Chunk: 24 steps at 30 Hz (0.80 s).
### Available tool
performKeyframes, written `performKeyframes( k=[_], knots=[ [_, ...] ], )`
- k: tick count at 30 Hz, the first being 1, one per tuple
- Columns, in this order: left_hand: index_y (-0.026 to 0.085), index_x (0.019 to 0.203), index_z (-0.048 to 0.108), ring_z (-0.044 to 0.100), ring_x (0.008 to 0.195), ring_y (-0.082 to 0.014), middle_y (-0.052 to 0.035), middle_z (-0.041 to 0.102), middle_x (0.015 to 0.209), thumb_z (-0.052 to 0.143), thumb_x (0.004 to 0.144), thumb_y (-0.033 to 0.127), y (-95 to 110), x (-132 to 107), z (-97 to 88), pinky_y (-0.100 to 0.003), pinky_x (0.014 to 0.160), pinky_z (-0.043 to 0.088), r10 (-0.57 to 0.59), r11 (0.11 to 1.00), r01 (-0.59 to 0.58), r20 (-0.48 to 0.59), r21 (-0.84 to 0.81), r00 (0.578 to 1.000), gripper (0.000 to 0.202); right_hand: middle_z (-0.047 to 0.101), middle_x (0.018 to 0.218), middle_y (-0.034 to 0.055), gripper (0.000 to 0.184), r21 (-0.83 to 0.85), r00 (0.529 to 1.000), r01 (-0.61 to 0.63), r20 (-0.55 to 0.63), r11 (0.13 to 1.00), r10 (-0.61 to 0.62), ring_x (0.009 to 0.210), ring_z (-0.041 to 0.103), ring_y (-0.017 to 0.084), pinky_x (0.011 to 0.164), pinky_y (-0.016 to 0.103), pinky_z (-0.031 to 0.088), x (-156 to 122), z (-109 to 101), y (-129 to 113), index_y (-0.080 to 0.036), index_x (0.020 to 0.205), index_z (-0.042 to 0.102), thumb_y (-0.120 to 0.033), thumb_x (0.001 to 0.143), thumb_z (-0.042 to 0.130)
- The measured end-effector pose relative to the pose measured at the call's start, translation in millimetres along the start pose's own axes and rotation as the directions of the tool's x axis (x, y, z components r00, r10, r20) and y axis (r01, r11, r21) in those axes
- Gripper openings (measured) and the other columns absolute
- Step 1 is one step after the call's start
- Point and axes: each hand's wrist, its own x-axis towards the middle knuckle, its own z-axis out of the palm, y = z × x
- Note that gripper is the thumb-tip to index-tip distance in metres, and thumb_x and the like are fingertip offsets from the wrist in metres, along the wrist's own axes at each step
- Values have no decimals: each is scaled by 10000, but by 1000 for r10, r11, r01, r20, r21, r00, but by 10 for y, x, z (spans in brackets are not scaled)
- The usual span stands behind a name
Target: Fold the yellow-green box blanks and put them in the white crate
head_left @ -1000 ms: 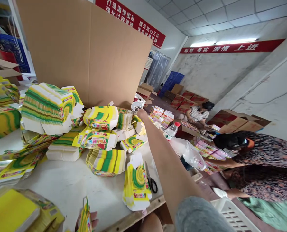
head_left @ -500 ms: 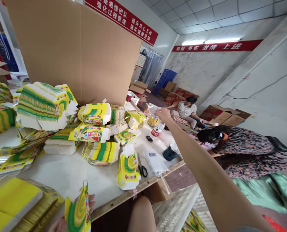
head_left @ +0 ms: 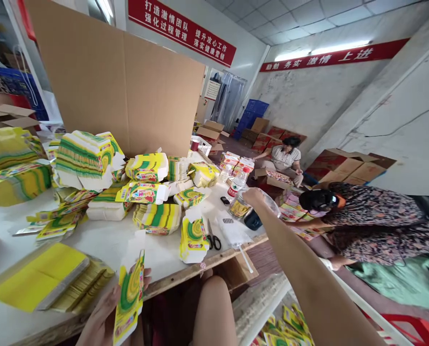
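Note:
Low in front of me, my left hand [head_left: 104, 307] is closed around a small yellow-and-green printed carton [head_left: 130, 293] with a white flap standing up at its top. My right hand [head_left: 253, 197] reaches far over the table, its fingers closed on the rim of a clear plastic tub [head_left: 239, 208] with yellow pieces inside. Exactly how the fingertips sit on the rim is hidden. A dark cup-like object [head_left: 253, 220] stands right beside the tub. Just behind it is a water bottle [head_left: 237, 185] with a red label.
Stacks of folded cartons [head_left: 82, 158] cover the table's back. Black-handled scissors [head_left: 213, 240] lie by a single carton [head_left: 194, 239]. A clear pouch [head_left: 232, 233] lies at the edge. Two people sit to the right. Below are yellow packets [head_left: 283, 329] in a container.
My right hand has brought the tub nearer and to the right, away from beside the bottle. The left hand has risen slightly with the carton. My view has shifted a little.

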Motion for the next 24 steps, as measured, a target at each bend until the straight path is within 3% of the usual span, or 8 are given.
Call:
performKeyframes(
  k=[3, 6, 10, 12, 14, 16, 19, 24],
  knots=[
    [223, 1205, 723, 578, 1294, -350, -81, 733, 1261, 778, 754, 391, -6, -56, 150, -418, 1072, 497, -6, 1000, 6, 67, -9, 998, 485, 615, 1289, 92, 343, 137, 996, 63, -70, 989, -53, 1068, 652, 243, 886, 454, 561, -177, -111, -60, -180, 1272, 587, -320, 962, 631],
    [239, 1211, 715, 634, 1224, -358, -86, 776, 1171, 825, 722, 358, -60, -138, 355, -465, 1077, 487, -19, 999, 23, 127, -26, 992, 516, 624, 1281, 88, 313, 317, 989, 151, -54, 936, -141, 1061, 656, 235, 890, 447, 561, -599, -129, -215, -186, 1252, 602, -318, 969, 622],
    [204, 1125, 754, 696, 1120, -354, -116, 791, 1108, 842, 710, 400, -152, -203, 570, -485, 1041, 507, 10, 1000, -10, 134, -4, 991, 467, 785, 922, 55, 222, 601, 904, 279, 99, 749, -416, 880, 739, 216, 827, 340, 589, -1795, 48, -436, -180, 970, 748, -254, 992, 540],
    [193, 1061, 774, 714, 1081, -341, -112, 800, 1064, 858, 696, 383, -193, -220, 633, -473, 1023, 519, 36, 999, -37, 109, 8, 993, 419, 806, 922, 39, 239, 719, 839, 289, 128, 632, -528, 872, 756, 228, 788, 324, 603, -2502, 175, -498, -210, 997, 767, -327, 975, 559],
    [194, 1008, 786, 727, 1046, -323, -97, 808, 1019, 880, 673, 361, -237, -240, 681, -441, 1001, 533, 70, 997, -73, 80, 26, 994, 386, 802, 1033, 46, 298, 803, 816, 254, 121, 539, -565, 936, 753, 232, 804, 316, 600, -3087, 299, -533, -221, 1115, 743, -405, 962, 566],
    [197, 995, 786, 738, 1007, -306, -85, 811, 984, 895, 657, 343, -287, -266, 724, -407, 967, 550, 97, 992, -102, 71, 71, 993, 384, 795, 1037, 69, 329, 949, 838, 81, 101, 306, -536, 938, 748, 246, 789, 322, 600, -3463, 408, -556, -210, 1151, 724, -423, 935, 597],
    [188, 1002, 774, 750, 942, -289, -79, 810, 941, 880, 678, 358, -373, -312, 771, -379, 891, 578, 126, 980, -137, 83, 144, 989, 381, 774, 1068, 87, 313, 978, 905, -38, 121, 207, -407, 934, 730, 249, 802, 334, 585, -3677, 519, -563, -208, 1160, 704, -374, 901, 642],
    [175, 973, 738, 748, 891, -278, -64, 804, 912, 863, 695, 391, -512, -373, 769, -346, 798, 592, 165, 942, -186, 97, 278, 981, 374, 742, 997, 97, 192, 971, 930, 6, 82, 238, -359, 902, 691, 246, 808, 334, 561, -3735, 551, -489, -196, 969, 720, -351, 903, 630]
  ],
)
